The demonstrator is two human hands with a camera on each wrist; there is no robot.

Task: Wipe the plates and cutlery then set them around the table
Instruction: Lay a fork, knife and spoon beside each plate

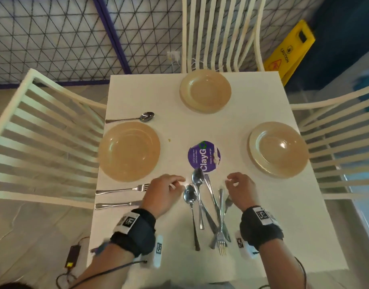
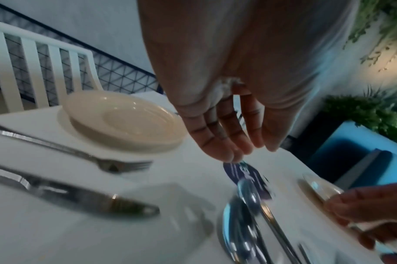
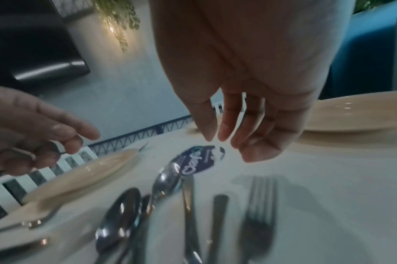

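Note:
Three beige plates sit on the white table: a left plate, a far plate and a right plate. A spoon lies beyond the left plate, with a fork and a knife on its near side. A loose pile of cutlery with spoons, knives and forks lies in front of me. My left hand hovers just left of the pile with its fingers hanging relaxed. To the right of the pile hovers my right hand, its fingers loose and holding nothing.
A round purple sticker marks the table's middle, just past the pile. White slatted chairs stand at the left, far and right sides. A yellow caution sign stands on the floor beyond.

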